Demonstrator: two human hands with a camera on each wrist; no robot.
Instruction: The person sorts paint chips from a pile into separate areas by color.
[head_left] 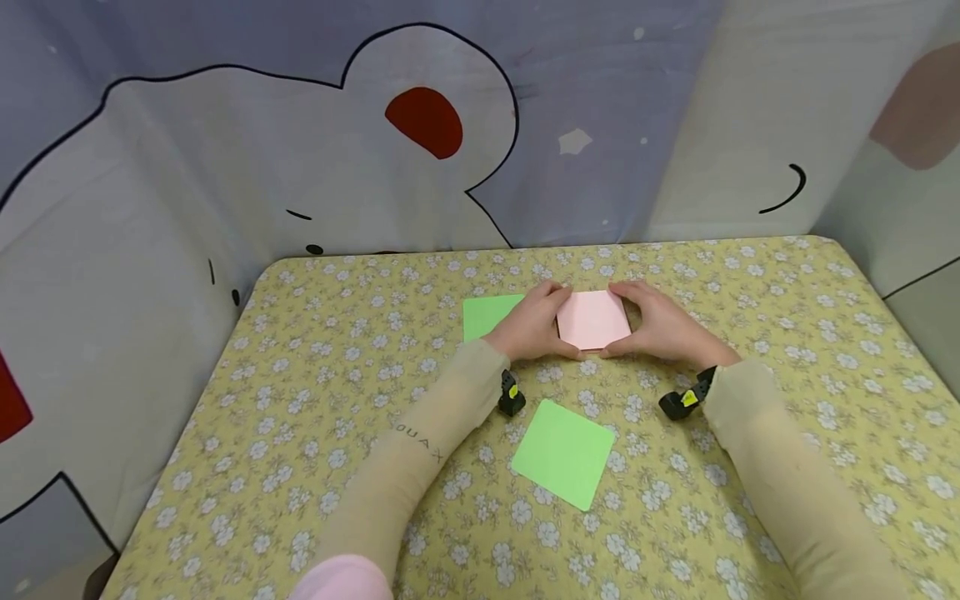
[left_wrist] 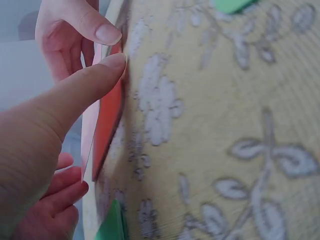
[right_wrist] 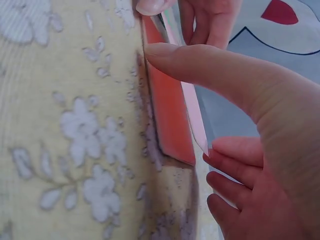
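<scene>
Both hands hold a pink square card [head_left: 594, 320] by its opposite sides, near the far part of the table. My left hand [head_left: 534, 323] has its thumb at the near edge and its fingers at the far edge. My right hand [head_left: 660, 327] grips the other side in the same way. Beneath the pink card, the right wrist view shows a red-orange square [right_wrist: 172, 112] close to the cloth, a narrow gap between them; whether the two are joined I cannot tell. The left wrist view shows both thumbs close together along the near edge.
A green square card [head_left: 564, 454] lies turned at an angle, nearer the body. Another green square [head_left: 487, 315] lies left of the pink card, partly hidden by the left hand. A yellow flowered cloth [head_left: 337, 400] covers the table. A printed curtain [head_left: 600, 125] hangs behind it.
</scene>
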